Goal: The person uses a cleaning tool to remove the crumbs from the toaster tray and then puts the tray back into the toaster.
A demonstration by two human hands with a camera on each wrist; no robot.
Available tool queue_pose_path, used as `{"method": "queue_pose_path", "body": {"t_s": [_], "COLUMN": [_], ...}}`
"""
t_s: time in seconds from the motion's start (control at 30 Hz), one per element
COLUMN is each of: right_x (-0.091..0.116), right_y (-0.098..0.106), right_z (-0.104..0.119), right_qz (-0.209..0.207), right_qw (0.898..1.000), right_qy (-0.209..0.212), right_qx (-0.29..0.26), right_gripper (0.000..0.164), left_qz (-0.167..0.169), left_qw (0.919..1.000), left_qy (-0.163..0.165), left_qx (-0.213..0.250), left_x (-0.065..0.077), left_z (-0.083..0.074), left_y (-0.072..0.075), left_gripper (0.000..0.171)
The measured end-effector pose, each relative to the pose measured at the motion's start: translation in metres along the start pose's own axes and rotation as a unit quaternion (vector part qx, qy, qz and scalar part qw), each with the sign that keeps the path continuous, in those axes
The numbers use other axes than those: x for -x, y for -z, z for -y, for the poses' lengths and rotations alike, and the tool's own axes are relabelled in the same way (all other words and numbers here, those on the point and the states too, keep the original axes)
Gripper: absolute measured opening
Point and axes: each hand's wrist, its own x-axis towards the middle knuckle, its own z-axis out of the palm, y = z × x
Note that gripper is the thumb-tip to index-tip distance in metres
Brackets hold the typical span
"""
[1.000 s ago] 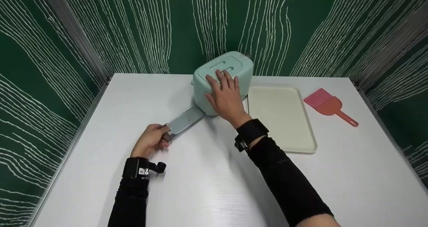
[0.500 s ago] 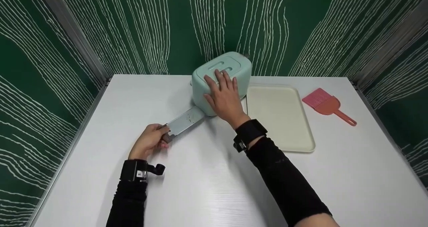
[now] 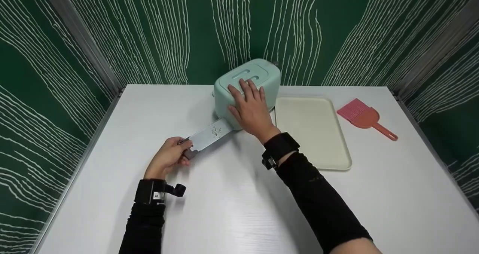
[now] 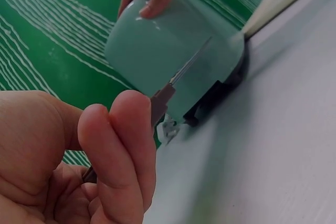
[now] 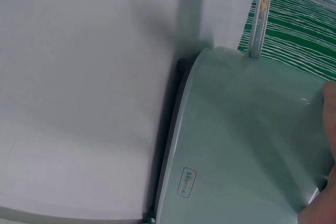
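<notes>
A mint-green toaster (image 3: 228,97) with slots in its top stands at the back of the table. My left hand (image 3: 170,155) pinches the dark end of a metal crumb tray (image 3: 206,137) between thumb and fingers. Its far end overlaps the toaster's lower corner in the head view, and crumbs (image 3: 216,131) lie scattered on it. Edge-on in the left wrist view, the tray appears as a thin strip in front of the toaster. My right hand (image 3: 254,112) rests on the toaster's top and near side, fingers spread. The palm side of this hand is hidden.
Right of the toaster lies a cream rectangular tray (image 3: 314,134). Farther right is a small orange dustpan (image 3: 368,118) with a pink brush part. Everything stands on a white table (image 3: 224,201), enclosed by green walls (image 3: 202,33) with white lines.
My left hand has shifted the crumb tray slightly up and right, so its far end now overlaps the toaster's corner. More crumbs show on it. The right hand keeps its place on the toaster.
</notes>
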Motion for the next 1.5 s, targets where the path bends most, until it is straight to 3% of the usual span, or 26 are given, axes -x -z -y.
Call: {"method": "queue_pose_path", "body": {"t_s": [0.53,0.77,1.27,1.5], "right_x": [0.000,0.000,0.015,0.023], "right_y": [0.010,0.019,0.026,0.040], "right_z": [0.002,-0.004,-0.027,-0.050], "right_qz": [0.010,0.045,0.028,0.029], "right_qw": [1.000,0.998,0.995,0.997], "right_qy": [0.000,0.002,0.043,0.030], "right_qx": [-0.027,-0.050,-0.082,-0.070], "right_gripper": [0.059,0.061,0.064,0.066], "left_qz": [0.006,0.014,0.024,0.033], "left_qw": [0.9995,0.9991,0.9978,0.9973], "left_qy": [-0.026,-0.034,-0.043,-0.047], "left_qx": [-0.019,-0.022,-0.046,-0.045], "left_x": [0.011,0.014,0.013,0.007], "left_z": [-0.012,-0.018,-0.026,-0.033], "left_y": [-0.012,-0.021,-0.044,-0.054], "left_gripper": [0.020,0.018,0.019,0.020]}}
